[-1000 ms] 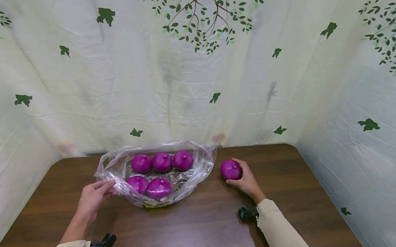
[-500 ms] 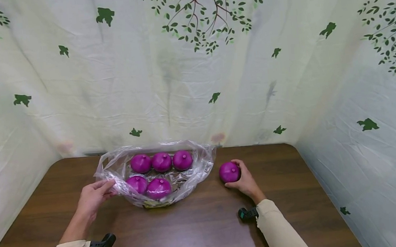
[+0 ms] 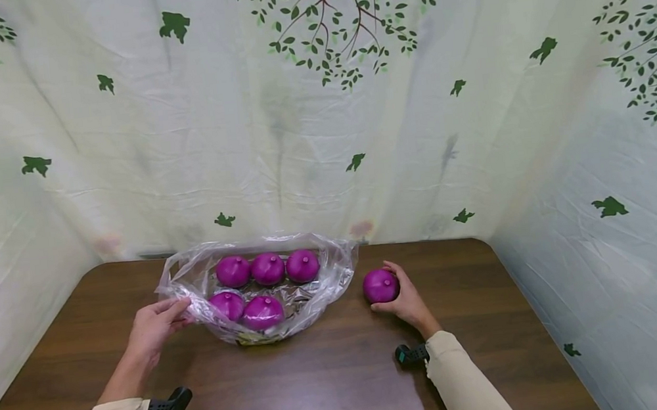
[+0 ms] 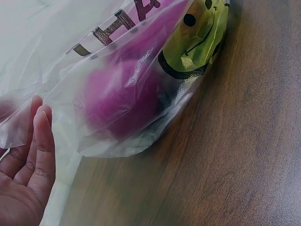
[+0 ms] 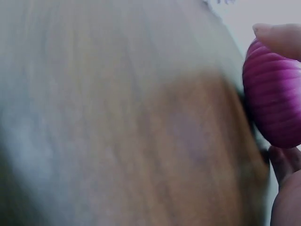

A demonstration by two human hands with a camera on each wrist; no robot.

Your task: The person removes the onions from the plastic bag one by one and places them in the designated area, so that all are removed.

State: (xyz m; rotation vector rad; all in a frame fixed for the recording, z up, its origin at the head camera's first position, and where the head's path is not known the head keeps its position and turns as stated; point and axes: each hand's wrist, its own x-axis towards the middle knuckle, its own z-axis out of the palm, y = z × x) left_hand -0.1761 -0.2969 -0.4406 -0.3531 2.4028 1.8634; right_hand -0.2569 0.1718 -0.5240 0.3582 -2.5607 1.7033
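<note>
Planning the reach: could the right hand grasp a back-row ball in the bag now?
Probably not: the right hand holds another purple ball, though the plastic bag gapes open above the back row.

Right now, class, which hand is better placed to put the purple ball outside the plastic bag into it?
Probably the right hand: it grips the purple ball to the right of the plastic bag. The left hand is on the bag's other side, pinching its edge.

Screened off like a booth, room type unclear; leaf-printed sheeting (image 3: 310,134) at ten, twelve and two o'clock; wood-grain table (image 3: 299,392) at six.
</note>
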